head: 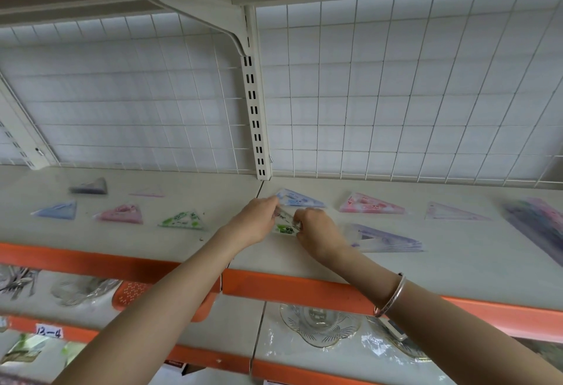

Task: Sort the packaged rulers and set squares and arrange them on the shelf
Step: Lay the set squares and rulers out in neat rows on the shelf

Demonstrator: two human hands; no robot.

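A person's left hand [257, 221] and right hand [320, 232] are both pinching a green packaged set square [285, 228] near the middle of the shelf [304, 261]. A blue set square [300, 199] is lying just behind it toward the back edge, a purple set square [384, 238] just beside the right hand

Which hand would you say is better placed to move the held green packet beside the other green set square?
Left, probably: the left hand and right hand both pinch the green packet, but the other green set square lies to the left.
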